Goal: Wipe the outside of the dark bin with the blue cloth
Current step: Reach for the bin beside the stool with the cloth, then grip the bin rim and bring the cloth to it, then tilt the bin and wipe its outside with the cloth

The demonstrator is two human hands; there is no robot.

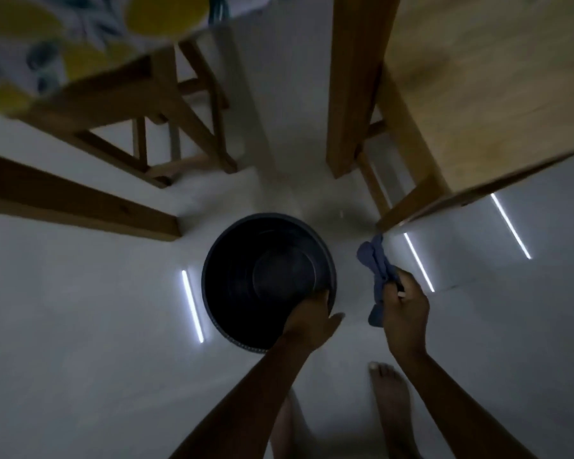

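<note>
pale floor [80, 326] with light streaks; wooden table [494, 94] right; wooden chair [166, 104], lemon-print fabric [47, 38] upper left.

A round dark bin [268, 279] stands open on the pale floor [80, 309] between wooden chair legs [166, 104], with the left hand [310, 318] in a grip on its near rim, while the right hand [403, 313] holds a bunched blue cloth [376, 263] just beside the bin, not touching it.
</note>
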